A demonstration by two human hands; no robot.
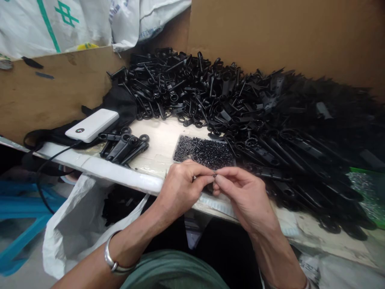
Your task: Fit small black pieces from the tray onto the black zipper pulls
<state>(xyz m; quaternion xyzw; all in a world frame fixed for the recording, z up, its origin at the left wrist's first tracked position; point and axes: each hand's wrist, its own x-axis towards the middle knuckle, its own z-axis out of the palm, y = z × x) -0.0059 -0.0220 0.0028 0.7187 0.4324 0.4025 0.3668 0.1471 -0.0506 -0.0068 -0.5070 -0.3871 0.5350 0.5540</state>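
Observation:
My left hand (184, 184) and my right hand (244, 190) meet fingertip to fingertip at the table's front edge, both closed in a pinch. Between them sits a small dark piece (214, 175), mostly hidden by the fingers and too small to name. Just beyond the hands lies a shallow clear tray (175, 155) with many tiny black and grey metallic-looking parts (204, 151). Black plastic arm-shaped parts with ringed ends (270, 154) lie to the right of the tray, close to my right hand.
A big heap of similar black parts (192, 88) runs along the cardboard wall (285, 36). At left are a smaller group (124, 146) and a white power bank (92, 125) with a cable. A green container (371, 196) stands far right; an open white sack (75, 224) hangs below.

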